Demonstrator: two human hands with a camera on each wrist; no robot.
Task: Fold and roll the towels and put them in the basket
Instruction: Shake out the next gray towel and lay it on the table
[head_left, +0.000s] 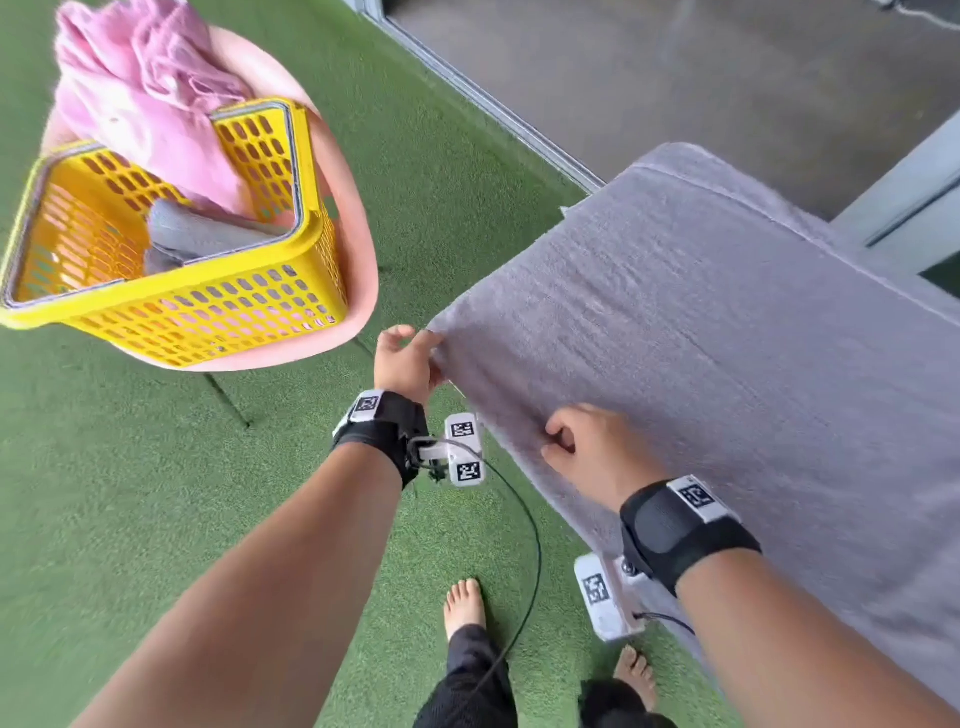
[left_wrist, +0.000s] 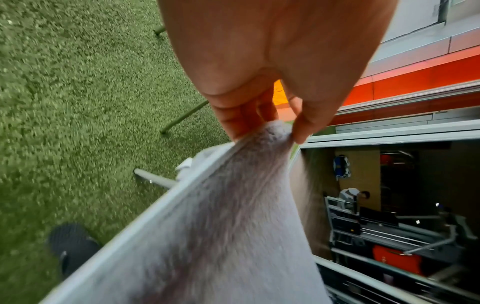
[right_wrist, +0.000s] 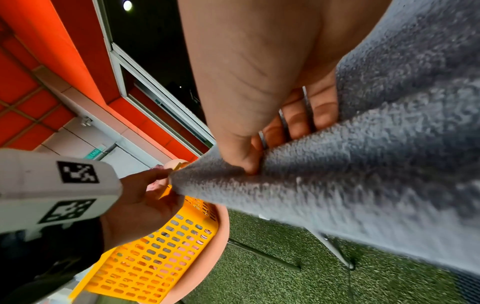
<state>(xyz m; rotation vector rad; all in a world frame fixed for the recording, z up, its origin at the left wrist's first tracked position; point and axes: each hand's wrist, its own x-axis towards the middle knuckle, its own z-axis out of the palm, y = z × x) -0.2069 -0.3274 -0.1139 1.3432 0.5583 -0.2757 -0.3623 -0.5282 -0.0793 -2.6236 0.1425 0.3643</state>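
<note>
Currently fold step: left hand (head_left: 406, 364) pinches grey towel (head_left: 701, 332) corner, right hand (head_left: 592, 449) grips its near edge, frame centre; next, bring edges together squarely.

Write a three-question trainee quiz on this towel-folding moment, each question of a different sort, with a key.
1. True or false: the left hand pinches a corner of the grey towel.
2. The yellow basket sits on: A) the grass B) a pink chair C) a shelf.
3. Fill in: the right hand grips the grey towel's ____.

Key: 1 true; 2 B; 3 edge.
</note>
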